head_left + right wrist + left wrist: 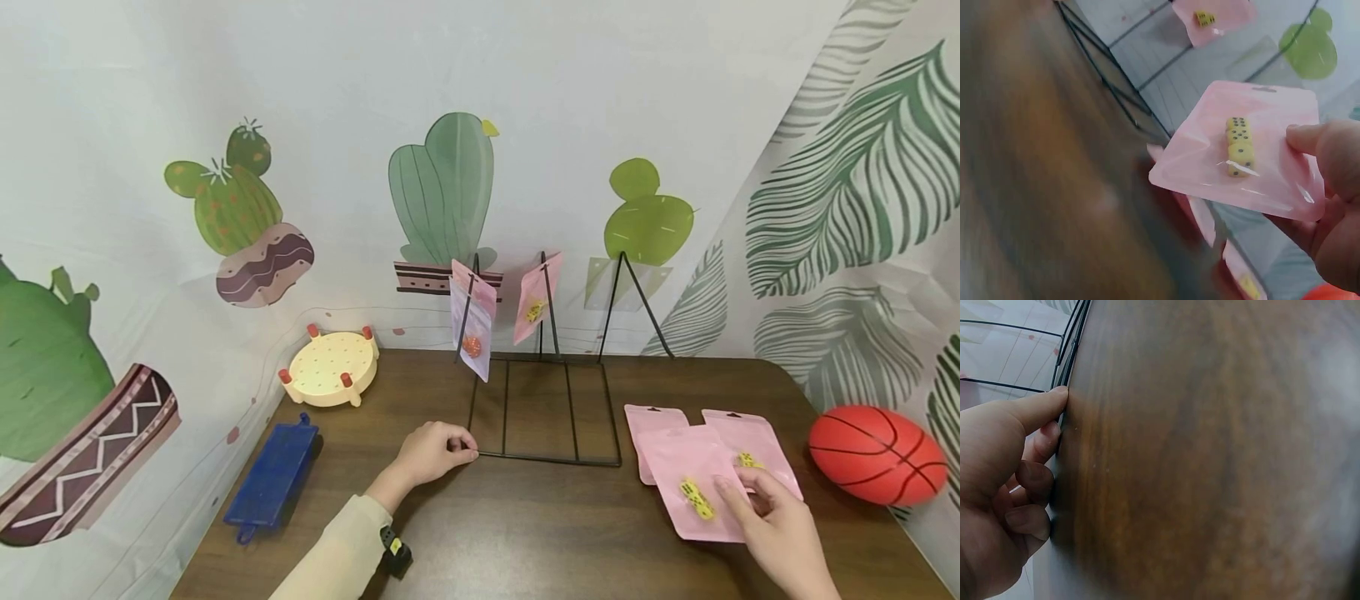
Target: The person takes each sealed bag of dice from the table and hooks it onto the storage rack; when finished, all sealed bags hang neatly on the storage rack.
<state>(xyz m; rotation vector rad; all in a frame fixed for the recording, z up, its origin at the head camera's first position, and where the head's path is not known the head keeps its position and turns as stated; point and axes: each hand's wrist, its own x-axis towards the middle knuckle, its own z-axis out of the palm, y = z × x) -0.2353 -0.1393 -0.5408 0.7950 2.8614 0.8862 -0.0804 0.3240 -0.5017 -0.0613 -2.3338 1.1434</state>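
Hanging bags on the wire rack [547,458] looks to be the work in hand, and you seem to be at the step of bringing another over. Your right hand [780,525] is clamped on a pink bag [671,471], thumb on its face and fingers behind, raised off the table [525,542] to the right of the rack. Your left hand [435,452] pinches the rack's near left corner, probably to steady it. One bag [472,321] hangs on the rack's left prong and another bag [537,300] on its middle one; the right prong [648,306] carries none. Two more bags [765,442] lie on the table, right of the rack. Your next move likely calls for lining up the held bag's slot [1264,89] with that right prong and threading it on, without tugging the rack.
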